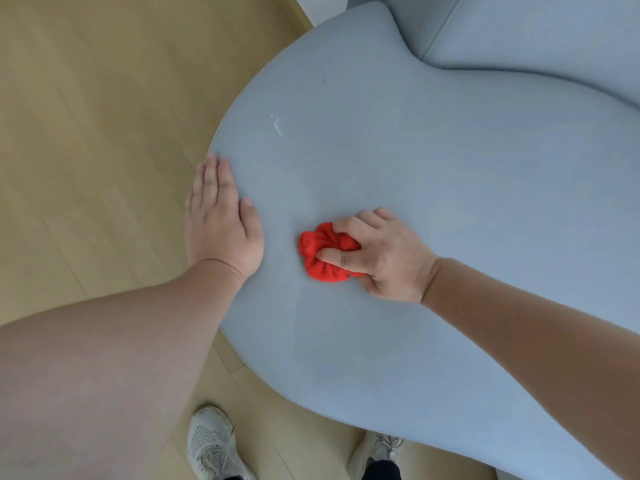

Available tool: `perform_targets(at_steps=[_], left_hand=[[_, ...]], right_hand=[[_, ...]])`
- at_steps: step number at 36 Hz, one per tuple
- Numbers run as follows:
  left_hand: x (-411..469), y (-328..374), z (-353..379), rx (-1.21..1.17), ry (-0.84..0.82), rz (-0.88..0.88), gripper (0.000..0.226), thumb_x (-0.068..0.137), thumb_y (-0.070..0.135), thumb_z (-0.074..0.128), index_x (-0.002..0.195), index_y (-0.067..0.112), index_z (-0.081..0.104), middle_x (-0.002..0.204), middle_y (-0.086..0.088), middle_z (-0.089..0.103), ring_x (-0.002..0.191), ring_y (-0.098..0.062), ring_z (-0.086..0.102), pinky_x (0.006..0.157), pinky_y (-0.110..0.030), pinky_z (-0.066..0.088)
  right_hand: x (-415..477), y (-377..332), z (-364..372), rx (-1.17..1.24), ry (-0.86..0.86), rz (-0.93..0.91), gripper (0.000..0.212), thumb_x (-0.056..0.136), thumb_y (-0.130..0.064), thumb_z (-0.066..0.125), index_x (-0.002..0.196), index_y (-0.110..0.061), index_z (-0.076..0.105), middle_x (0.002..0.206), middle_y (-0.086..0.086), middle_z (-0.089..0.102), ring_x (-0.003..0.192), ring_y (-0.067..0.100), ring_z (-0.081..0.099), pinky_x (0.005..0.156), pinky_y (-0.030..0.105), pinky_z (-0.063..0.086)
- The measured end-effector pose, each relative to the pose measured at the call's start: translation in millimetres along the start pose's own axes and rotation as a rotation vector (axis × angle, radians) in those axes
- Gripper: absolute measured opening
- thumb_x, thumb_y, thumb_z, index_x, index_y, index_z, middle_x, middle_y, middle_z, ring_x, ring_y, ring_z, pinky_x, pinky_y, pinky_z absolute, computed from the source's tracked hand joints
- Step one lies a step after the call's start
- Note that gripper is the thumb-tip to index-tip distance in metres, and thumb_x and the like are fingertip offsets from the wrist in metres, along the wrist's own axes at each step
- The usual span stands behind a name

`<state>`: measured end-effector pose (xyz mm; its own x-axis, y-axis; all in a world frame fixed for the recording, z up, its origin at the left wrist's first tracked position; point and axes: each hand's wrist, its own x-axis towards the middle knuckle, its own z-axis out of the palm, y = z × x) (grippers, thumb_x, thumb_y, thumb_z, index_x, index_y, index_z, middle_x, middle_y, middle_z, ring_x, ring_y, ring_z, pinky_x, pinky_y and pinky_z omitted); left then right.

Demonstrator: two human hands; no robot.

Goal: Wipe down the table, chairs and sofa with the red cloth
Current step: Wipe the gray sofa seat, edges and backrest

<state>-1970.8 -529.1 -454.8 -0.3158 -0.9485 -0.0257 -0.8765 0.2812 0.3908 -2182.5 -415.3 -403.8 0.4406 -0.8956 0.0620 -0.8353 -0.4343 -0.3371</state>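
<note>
Right hand (377, 258): your fingers are curled tight around the red cloth (322, 252), thumb pressed across its front; the bunched cloth is pinned against the sofa.
Red cloth: crumpled into a wad, touching the upholstery near the middle of the rounded seat section, sticking out to the left of your fist.
Left hand (221, 216): flat and spread, palm down, holding nothing; it rests on the left edge of the sofa where the cushion curves down toward the floor.
Hand spacing: the two hands are apart, with bare fabric between your left thumb and the cloth.
Sofa (433, 150): pale blue-grey, rounded outline, a seam and second cushion at upper right.
Marks: a short white streak (277, 128) on the fabric above your left hand; a tiny dark speck further up.
Floor (97, 116): light wood planks.
Shoes: a white trainer (211, 445) below the sofa edge, a second one (375, 453) partly tucked under it.
</note>
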Motion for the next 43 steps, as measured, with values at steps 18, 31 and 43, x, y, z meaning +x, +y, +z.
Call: perform_targets(at_steps=[18,31,43], left_hand=[[-2,6,-2,0.010,-0.026,-0.023,0.065,0.089,0.030,0.021,0.148,0.004,0.018,0.157,-0.011,0.017,0.144,-0.026,0.013,0.117,-0.035,0.007],[-2,6,-2,-0.014,-0.060,-0.026,0.065,0.088,0.029,0.021,0.148,0.002,0.018,0.156,-0.012,0.017,0.144,-0.026,0.011,0.117,-0.042,0.011],[-1,4,-1,-0.015,-0.045,-0.009,0.064,0.088,0.027,0.024,0.147,0.000,0.020,0.155,-0.011,0.017,0.144,-0.025,0.012,0.117,-0.037,0.007]], right_hand=[[40,63,-16,-0.112,0.038,0.139,0.041,0.071,-0.011,0.060,0.109,-0.019,0.072,0.103,0.019,0.064,0.075,0.033,0.060,0.065,0.038,0.042],[96,136,-40,-0.153,0.081,0.477,0.051,0.074,-0.011,0.053,0.123,-0.020,0.065,0.113,0.023,0.056,0.095,0.042,0.055,0.081,0.046,0.040],[151,197,-49,-0.177,0.195,0.743,0.051,0.083,-0.014,0.043,0.131,-0.022,0.056,0.124,0.017,0.049,0.112,0.036,0.045,0.094,0.036,0.037]])
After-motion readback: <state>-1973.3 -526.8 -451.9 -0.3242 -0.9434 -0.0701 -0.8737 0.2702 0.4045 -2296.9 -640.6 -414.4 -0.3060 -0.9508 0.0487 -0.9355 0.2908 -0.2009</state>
